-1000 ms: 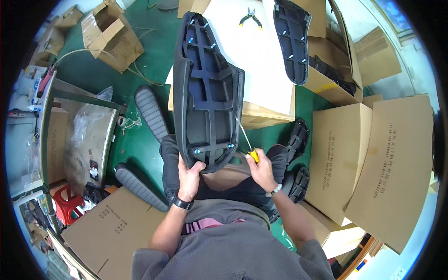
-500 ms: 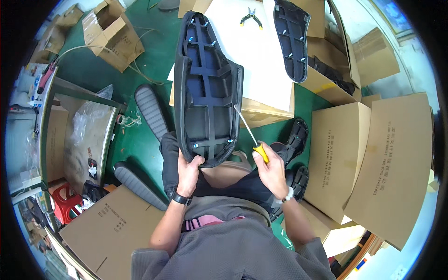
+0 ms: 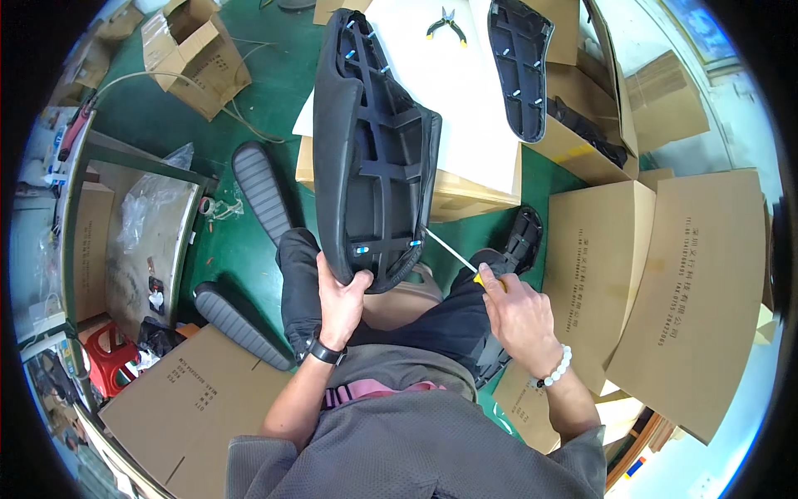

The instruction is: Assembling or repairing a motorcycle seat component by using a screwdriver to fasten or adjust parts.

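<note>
A long black padded seat [image 3: 332, 158], its ribbed hollow underside toward me, stands tilted above my lap. My left hand [image 3: 341, 303] is closed on its near end, thumb over the rim. Several small pegs with blue-white tips stick up inside. In my right hand [image 3: 522, 320] is a screwdriver [image 3: 452, 251]; its yellow handle is mostly covered by my fingers. The screwdriver's tip meets the seat's right rim near a blue-tipped peg; whether it is under the cover edge I cannot tell.
A white-topped carton [image 3: 465, 133] ahead bears pliers [image 3: 447, 31] and a second black seat [image 3: 517, 83]. Two more seats lie on my left, one on the floor [image 3: 262, 187], one beside a carton [image 3: 241, 324]. Large cartons [image 3: 594, 274] crowd the right; a metal-framed bench [image 3: 154, 241] stands left.
The seat has turned slightly, showing more of its left side. My right hand has moved right and downward, and the screwdriver tip has slid nearer me along the right rim.
</note>
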`<move>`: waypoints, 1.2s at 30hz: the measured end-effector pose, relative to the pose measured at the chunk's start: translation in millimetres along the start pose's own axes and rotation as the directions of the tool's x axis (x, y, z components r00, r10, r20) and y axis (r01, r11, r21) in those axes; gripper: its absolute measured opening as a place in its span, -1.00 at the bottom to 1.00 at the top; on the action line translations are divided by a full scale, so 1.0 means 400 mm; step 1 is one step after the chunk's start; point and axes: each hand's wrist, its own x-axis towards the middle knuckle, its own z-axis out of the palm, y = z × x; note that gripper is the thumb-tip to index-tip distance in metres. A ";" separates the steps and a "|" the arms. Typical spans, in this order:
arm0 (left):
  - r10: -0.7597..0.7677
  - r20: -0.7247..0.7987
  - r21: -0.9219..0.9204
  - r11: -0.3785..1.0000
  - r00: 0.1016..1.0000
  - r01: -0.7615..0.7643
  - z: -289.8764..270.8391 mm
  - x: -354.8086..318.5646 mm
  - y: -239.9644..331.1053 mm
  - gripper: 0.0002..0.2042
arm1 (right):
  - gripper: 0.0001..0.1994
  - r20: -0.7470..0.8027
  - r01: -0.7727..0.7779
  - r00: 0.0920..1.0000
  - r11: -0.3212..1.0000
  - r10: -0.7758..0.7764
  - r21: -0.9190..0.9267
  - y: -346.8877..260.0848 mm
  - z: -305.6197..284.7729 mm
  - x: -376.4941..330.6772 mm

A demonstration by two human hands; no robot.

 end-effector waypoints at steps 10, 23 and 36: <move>-0.029 0.034 -0.064 0.997 0.999 0.031 0.015 0.003 -0.003 -0.38 | -0.50 0.239 0.098 0.970 0.970 -0.043 -0.223 -0.071 -0.101 0.096; -0.139 0.048 -0.204 0.968 0.989 0.145 -0.030 0.023 -0.081 -0.50 | -0.70 0.011 -0.224 0.929 0.535 0.371 0.814 0.007 0.344 -0.013; -0.368 0.080 -0.509 0.784 0.926 0.355 -0.037 0.036 -0.142 -0.66 | -0.67 0.336 -0.121 0.830 -0.444 0.445 0.888 -0.110 0.524 -0.024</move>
